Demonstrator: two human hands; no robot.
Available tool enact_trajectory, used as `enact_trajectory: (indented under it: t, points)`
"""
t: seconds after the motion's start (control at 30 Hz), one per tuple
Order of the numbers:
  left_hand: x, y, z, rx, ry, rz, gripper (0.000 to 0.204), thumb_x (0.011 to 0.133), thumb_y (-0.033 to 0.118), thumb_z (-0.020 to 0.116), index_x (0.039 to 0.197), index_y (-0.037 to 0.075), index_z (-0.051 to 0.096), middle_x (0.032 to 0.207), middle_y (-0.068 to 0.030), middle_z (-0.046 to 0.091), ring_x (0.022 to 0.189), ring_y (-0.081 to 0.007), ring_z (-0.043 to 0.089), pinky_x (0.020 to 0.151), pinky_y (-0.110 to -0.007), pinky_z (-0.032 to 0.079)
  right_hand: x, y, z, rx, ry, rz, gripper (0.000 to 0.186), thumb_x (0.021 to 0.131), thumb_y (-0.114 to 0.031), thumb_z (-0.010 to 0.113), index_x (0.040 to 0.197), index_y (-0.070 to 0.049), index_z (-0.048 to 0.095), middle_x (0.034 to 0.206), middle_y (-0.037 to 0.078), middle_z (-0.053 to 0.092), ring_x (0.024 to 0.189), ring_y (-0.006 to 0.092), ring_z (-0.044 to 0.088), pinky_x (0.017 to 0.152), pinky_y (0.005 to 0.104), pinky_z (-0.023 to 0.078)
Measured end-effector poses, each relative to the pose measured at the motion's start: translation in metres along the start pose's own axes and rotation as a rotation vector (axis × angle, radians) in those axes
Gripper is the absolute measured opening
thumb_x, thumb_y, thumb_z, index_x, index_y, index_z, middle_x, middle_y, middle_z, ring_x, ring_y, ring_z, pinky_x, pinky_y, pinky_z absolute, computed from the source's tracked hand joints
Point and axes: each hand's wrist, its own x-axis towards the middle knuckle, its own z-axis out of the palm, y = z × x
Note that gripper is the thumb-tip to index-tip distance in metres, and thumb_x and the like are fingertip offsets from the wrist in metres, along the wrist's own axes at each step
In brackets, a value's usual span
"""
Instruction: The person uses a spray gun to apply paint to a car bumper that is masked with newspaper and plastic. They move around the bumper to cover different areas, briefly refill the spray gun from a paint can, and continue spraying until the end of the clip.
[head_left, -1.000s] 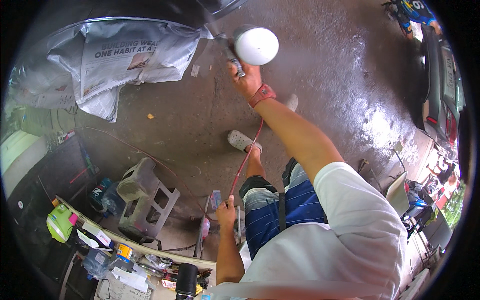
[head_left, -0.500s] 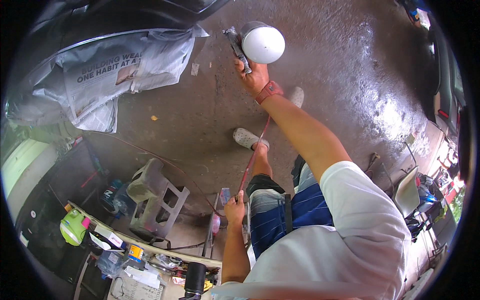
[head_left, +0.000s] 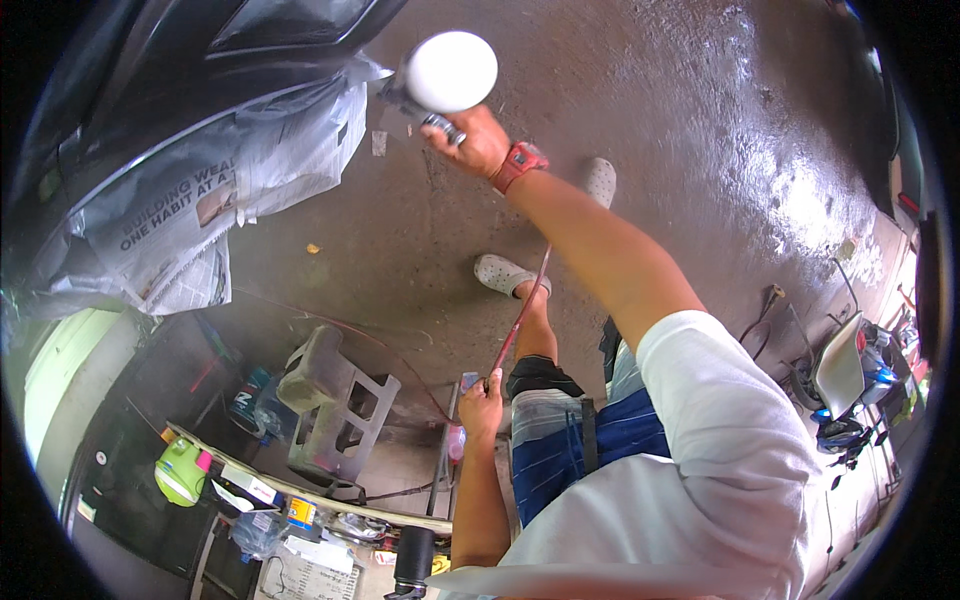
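Observation:
My right hand [head_left: 477,143], with a red watch on its wrist, is closed around the handle of a spray gun [head_left: 450,75]. A round white cup lid tops the gun and hides much of its body. The gun is held out at the upper middle, close to a glossy black vehicle panel [head_left: 170,75]. Newspaper and plastic sheeting [head_left: 190,215] hang below that panel. Lower down, beside my shorts, my left hand [head_left: 481,406] is wrapped around a thin red hose [head_left: 524,315], which rises past my leg toward my right forearm.
A grey plastic step stool [head_left: 335,405] stands at the lower left. Behind it, a cluttered table [head_left: 400,520] carries a black cylinder and a green container [head_left: 182,470]. The hose trails over the floor near the stool. Assorted gear [head_left: 850,380] crowds the right side.
My right hand has carried the spray gun left, toward the black panel. The view has shifted, showing more of the panel. My left hand keeps its hold on the hose.

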Motion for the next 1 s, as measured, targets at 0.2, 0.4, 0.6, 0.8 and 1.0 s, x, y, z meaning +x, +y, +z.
enact_trajectory:
  t: [0.2, 0.4, 0.6, 0.8, 1.0]
  points:
    - [0.007, 0.010, -0.001, -0.025, 0.011, -0.033, 0.069, 0.106, 0.064, 0.054, 0.090, 0.000, 0.077, 0.088, -0.0285, 0.075, 0.089, -0.0503, 0.072, 0.081, -0.058, 0.055, 0.009, 0.029, -0.063, 0.155, 0.295, 0.228, 0.046, 0.104, -0.044, 0.063, 0.123, -0.004, 0.076, 0.104, 0.025, 0.076, 0.095, 0.0452, 0.074, 0.086, 0.0489, 0.058]
    - [0.031, 0.025, -0.004, 0.078, 0.145, 0.024, 0.063, 0.105, 0.057, 0.061, 0.084, 0.000, 0.077, 0.076, -0.0284, 0.071, 0.074, -0.0493, 0.072, 0.070, -0.058, 0.054, -0.028, 0.077, -0.019, 0.203, 0.143, 0.192, 0.048, 0.101, -0.049, 0.070, 0.121, -0.006, 0.078, 0.110, 0.022, 0.078, 0.104, 0.0440, 0.075, 0.092, 0.0493, 0.059]
    - [0.103, 0.059, 0.007, 0.108, 0.319, -0.058, 0.062, 0.103, 0.054, 0.068, 0.079, -0.003, 0.073, 0.071, -0.0283, 0.069, 0.068, -0.0490, 0.071, 0.062, -0.055, 0.051, -0.027, 0.134, 0.053, 0.386, -0.148, 0.153, 0.056, 0.105, -0.055, 0.062, 0.117, -0.002, 0.077, 0.101, 0.026, 0.076, 0.094, 0.0461, 0.074, 0.084, 0.0539, 0.059]
    - [0.161, 0.116, 0.010, 0.150, 0.465, 0.028, 0.057, 0.103, 0.049, 0.070, 0.077, -0.002, 0.071, 0.069, -0.0278, 0.067, 0.066, -0.0481, 0.069, 0.061, -0.055, 0.050, 0.030, 0.192, 0.048, 0.476, 0.102, 0.035, 0.053, 0.105, -0.050, 0.064, 0.124, -0.003, 0.077, 0.110, 0.027, 0.077, 0.101, 0.0460, 0.074, 0.090, 0.0517, 0.060]
    - [0.212, 0.147, 0.002, 0.066, 0.584, 0.130, 0.057, 0.105, 0.040, 0.070, 0.072, -0.004, 0.061, 0.058, -0.0165, 0.057, 0.051, -0.0308, 0.049, 0.054, -0.047, 0.040, 0.100, 0.266, -0.010, 0.496, 0.327, 0.113, 0.050, 0.105, -0.046, 0.065, 0.127, -0.002, 0.076, 0.105, 0.030, 0.077, 0.096, 0.0487, 0.075, 0.084, 0.0495, 0.060]
